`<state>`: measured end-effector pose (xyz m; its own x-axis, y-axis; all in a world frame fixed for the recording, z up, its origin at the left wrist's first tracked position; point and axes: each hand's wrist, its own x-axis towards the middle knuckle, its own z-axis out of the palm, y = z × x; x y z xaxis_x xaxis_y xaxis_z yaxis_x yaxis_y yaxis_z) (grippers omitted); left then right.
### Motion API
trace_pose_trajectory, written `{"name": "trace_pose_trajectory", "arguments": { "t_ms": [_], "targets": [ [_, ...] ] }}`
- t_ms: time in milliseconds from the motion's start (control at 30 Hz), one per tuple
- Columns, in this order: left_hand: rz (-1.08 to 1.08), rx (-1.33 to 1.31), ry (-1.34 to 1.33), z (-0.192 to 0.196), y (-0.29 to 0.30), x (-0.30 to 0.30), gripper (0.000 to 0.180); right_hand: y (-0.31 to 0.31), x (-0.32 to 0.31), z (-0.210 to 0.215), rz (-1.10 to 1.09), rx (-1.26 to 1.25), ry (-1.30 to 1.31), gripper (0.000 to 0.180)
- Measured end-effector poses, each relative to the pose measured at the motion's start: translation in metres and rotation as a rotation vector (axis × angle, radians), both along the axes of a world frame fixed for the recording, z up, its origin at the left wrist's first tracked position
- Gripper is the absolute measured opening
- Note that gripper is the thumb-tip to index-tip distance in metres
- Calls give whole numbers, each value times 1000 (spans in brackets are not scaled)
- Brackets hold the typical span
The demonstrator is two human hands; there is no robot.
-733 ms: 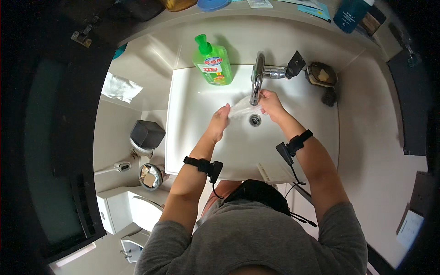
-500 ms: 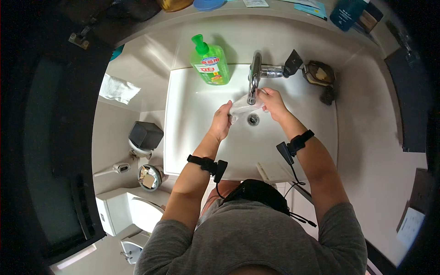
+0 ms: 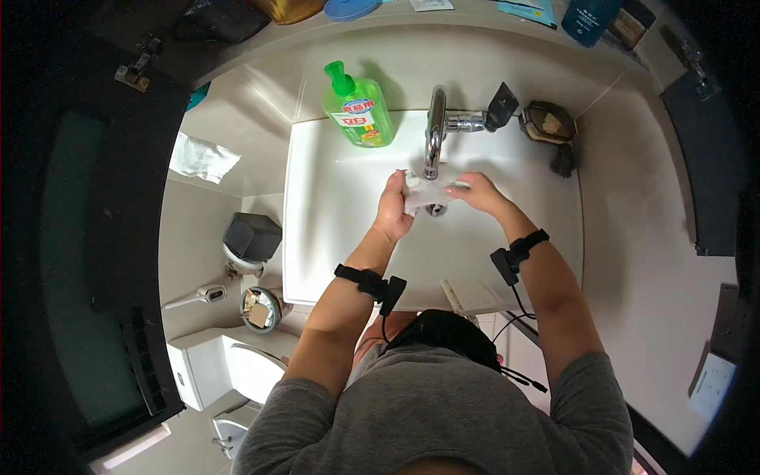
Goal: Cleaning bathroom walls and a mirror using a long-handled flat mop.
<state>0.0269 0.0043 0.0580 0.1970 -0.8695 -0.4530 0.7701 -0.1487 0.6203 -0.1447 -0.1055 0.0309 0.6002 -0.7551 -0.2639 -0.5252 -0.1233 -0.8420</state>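
A thin, crumpled white cloth (image 3: 428, 195) is stretched between my hands, just beneath the spout of the chrome faucet (image 3: 434, 142). Its left end is gripped by my left hand (image 3: 393, 207), fingers closed around it. On its other side, my right hand (image 3: 478, 193) pinches the cloth edge. Below them the metal drain (image 3: 436, 210) is partly covered by the cloth. Both hands are over the white sink basin (image 3: 340, 245). Whether water is running from the spout is hard to make out.
A green pump bottle (image 3: 359, 115) stands at the sink's back left. Right of the faucet are a black tube (image 3: 500, 108) and a dark soap dish (image 3: 549, 124). A shelf (image 3: 467, 17) with bottles and packets runs along the back. A toilet (image 3: 210, 368) and bins (image 3: 260, 309) lie left.
My right hand has come down and slightly right, away from beside the spout. My left hand has shifted a little right, and the cloth now lies lower, across the drain's upper part.
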Motion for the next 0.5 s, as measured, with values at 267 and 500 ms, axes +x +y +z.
{"name": "trace_pose_trajectory", "arguments": {
  "t_ms": [267,500],
  "targets": [
    [23,137,150,-54,-9,-16,23,38,33,29,-13,318,-500,26],
    [-44,225,297,-34,-16,-43,28,41,51,-3,-262,-109,-182,24]
  ]
}}
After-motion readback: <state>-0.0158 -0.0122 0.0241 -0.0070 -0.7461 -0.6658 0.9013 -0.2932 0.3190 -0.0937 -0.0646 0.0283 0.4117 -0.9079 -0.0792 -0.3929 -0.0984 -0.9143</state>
